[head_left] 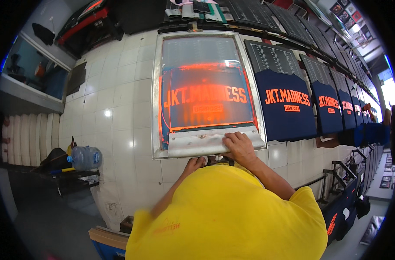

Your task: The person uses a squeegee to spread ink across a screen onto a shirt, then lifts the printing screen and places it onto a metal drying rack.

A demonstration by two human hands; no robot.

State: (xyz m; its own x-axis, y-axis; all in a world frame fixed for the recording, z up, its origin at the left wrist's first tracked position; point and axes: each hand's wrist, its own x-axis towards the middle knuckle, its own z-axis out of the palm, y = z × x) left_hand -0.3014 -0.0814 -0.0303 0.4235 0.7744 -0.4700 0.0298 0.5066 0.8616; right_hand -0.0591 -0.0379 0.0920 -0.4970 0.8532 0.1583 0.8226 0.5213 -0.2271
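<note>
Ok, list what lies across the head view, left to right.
Water bottle → left hand → right hand on the squeegee → first printed dark-blue shirt → next printed shirt.

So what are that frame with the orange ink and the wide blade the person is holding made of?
The frame looks like bare metal, likely aluminium: dull silver, scuffed, ink-stained. Its screen seems a fine mesh, semi-transparent at the top. The blade, under the right hand, has a matt grey metal-looking holder; its edge is hidden. The left hand is at the frame's near edge.
</note>
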